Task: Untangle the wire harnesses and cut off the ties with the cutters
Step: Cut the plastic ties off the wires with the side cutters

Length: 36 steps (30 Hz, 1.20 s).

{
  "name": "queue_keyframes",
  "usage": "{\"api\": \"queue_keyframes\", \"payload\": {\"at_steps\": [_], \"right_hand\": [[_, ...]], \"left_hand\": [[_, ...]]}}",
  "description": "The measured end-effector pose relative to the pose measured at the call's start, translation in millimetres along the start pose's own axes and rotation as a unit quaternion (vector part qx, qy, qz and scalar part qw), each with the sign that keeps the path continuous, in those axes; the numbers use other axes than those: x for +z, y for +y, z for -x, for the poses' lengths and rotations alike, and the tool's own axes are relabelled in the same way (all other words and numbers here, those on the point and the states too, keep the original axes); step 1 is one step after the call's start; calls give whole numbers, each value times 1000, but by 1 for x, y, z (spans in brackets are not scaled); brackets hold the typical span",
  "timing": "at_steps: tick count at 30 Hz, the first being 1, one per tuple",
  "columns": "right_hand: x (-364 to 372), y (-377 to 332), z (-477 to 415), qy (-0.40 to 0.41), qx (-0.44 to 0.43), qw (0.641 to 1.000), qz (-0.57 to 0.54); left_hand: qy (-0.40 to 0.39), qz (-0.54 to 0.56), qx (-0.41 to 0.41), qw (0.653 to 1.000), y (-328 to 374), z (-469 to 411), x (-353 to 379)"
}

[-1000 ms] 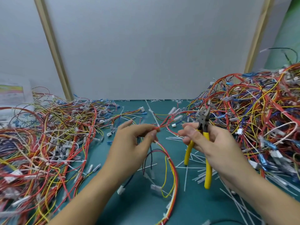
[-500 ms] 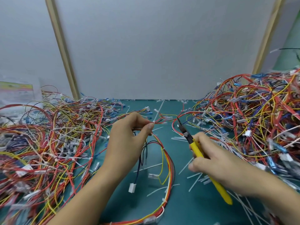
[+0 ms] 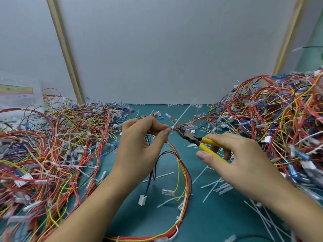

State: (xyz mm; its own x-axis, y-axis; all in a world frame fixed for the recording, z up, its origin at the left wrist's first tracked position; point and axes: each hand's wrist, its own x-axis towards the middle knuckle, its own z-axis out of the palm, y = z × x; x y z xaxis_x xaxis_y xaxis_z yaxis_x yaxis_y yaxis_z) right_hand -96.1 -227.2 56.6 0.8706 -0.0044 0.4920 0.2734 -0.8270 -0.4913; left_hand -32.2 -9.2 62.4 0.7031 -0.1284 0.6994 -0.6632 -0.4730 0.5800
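Far to my left, a heap of harnesses (image 3: 52, 145) covers the green mat (image 3: 209, 220). My left hand (image 3: 138, 147) pinches one wire harness (image 3: 187, 182) between thumb and fingertips, just beside its white tie (image 3: 172, 127). The cutters (image 3: 190, 137) point their nose at that tie, my right hand (image 3: 244, 159) wrapped round the yellow handles. A second heap (image 3: 279, 128) rises rightward.

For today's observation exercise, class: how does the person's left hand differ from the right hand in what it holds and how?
The left hand pinches a wire harness between thumb and forefinger, beside a white tie; the right hand grips the yellow-handled cutters. The left hand's fingers sit at the tie, while the right hand is back on the handles, only the cutters' tip pointing at it. Both are held above the green table.
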Motion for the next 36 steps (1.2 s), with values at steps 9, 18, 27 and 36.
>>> {"api": "queue_keyframes", "payload": {"at_steps": [9,18,27,36], "right_hand": [[-1,-2,0,10,6,1000,-4],[-3,-2,-1,2,-6,1000,6],[-6,1,-2,3,3,999,-46],[4,-18,-5,-26,183,890,-417]], "left_hand": [[-26,3,7,1000,1,1,0],[-34,3,14,999,1,1,1],[-32,8,22,999,-1,1,2],[-68,-99,195,973,0,5,12]]}}
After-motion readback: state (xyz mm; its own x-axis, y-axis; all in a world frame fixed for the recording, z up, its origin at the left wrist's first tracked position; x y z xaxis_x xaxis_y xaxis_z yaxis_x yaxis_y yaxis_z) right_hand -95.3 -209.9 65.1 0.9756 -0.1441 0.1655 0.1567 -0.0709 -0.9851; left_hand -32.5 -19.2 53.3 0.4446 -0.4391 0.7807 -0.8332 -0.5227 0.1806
